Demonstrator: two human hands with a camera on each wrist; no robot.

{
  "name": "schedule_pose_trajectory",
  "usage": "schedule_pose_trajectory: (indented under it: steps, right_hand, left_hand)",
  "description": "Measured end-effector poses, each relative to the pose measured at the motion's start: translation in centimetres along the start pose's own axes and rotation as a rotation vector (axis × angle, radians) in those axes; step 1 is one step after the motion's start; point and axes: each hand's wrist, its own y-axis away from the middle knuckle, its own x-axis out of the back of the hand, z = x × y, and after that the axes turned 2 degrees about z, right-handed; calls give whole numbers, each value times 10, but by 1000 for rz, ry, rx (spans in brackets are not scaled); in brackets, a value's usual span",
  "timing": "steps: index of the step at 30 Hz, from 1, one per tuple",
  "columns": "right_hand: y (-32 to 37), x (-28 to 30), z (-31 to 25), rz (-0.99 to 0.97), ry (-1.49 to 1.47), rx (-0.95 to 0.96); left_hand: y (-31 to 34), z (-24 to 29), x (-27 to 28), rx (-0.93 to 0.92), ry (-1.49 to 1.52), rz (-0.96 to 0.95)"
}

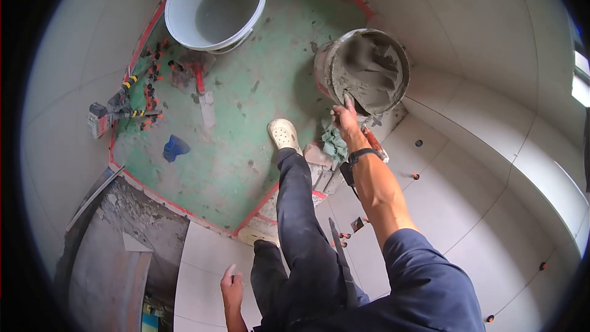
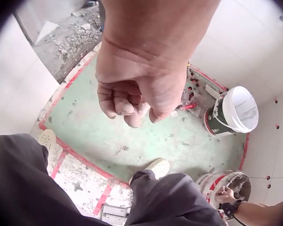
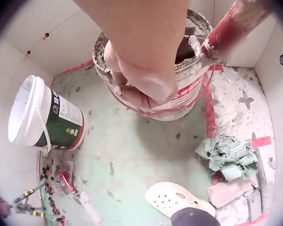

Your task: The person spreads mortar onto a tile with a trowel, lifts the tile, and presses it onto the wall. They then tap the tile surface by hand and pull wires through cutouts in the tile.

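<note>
My right hand [image 1: 347,120] grips the near rim of a mortar bucket [image 1: 402,80], its thumb over the edge and its fingers curled against the outside. Wet grey mortar [image 1: 372,89] lies in the bucket, its surface ridged and smeared up the inner wall. Beside the right wrist a red, mortar-crusted handle [image 3: 233,33] slants away from the rim. A dark edge shows in the mortar close to the hand. My left hand [image 2: 134,92] hangs loosely curled over the floor, holding nothing; in the head view it is beside my left leg.
A white bucket [image 1: 178,21] with cloudy water stands on the green floor. Near it lie a red-handled scraper [image 1: 203,98], tile levelling clips [image 1: 150,95], a yellow-banded tool [image 1: 117,110] and a blue object [image 1: 175,147]. A crumpled green cloth [image 3: 228,153] lies beside my shoe [image 3: 179,197].
</note>
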Motion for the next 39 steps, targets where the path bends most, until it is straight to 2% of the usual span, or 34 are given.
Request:
schedule_pose_trajectory:
  steps: [3,5,9,12,13,14,15,17,18,19,21,22,23,24,26,27,29,31,33,34,35,39]
  right_hand:
    - [3,-12,1,34,-142,4]
    - [3,-17,0,-29,-432,-8]
    - [25,-22,-12,-162,-615,-2]
    - [97,-53,-41,-297,-471,5]
    - [123,-66,-47,-449,-435,15]
    - [162,-86,-55,-479,-384,7]
    - [197,-104,-57,-610,-311,39]
    - [285,-149,-59,-628,-160,-52]
    - [332,-173,-55,-753,-133,-89]
    - [382,-197,-46,-781,-37,-105]
    - [465,-242,-11,-1064,78,-146]
    - [503,-262,17,-1191,143,-125]
    - [555,-282,47,-1230,195,-147]
    - [599,-297,78,-1374,248,-182]
    - [691,-323,143,-1661,442,-175]
    - [733,-333,179,-1734,516,-204]
    - [798,-349,245,-1888,685,-256]
    - [865,-357,325,-2015,760,-219]
    - [924,-358,392,-2182,780,-234]
    - [946,-360,422,-2258,780,-250]
    - [968,-363,447,-2278,813,-388]
    - [1036,-372,534,-2333,803,-487]
  left_hand:
    - [0,7,-2,-43,18,3]
    - [4,23,-7,-80,11,-16]
    - [13,39,-12,-184,28,-13]
    - [18,24,-10,-239,129,0]
    - [21,16,-7,-266,121,0]
    - [26,5,-1,-292,123,18]
    - [28,-10,5,-298,159,36]
    - [40,-38,17,-291,329,5]
    - [36,-65,17,-320,465,7]
    - [33,-93,16,-348,478,59]
    - [46,-131,34,-401,643,175]
    - [59,-154,46,-425,647,304]
    - [60,-183,55,-442,653,428]
    - [57,-218,57,-466,641,516]
    - [62,-283,70,-564,811,681]
    - [81,-308,87,-560,867,702]
    - [116,-358,119,-359,963,745]
    - [112,-421,122,-341,1024,1024]
    - [126,-478,135,-342,1293,989]
    - [126,-504,138,-337,1429,1083]
    - [158,-516,157,-302,1554,1115]
    - [227,-570,208,-332,1744,1437]
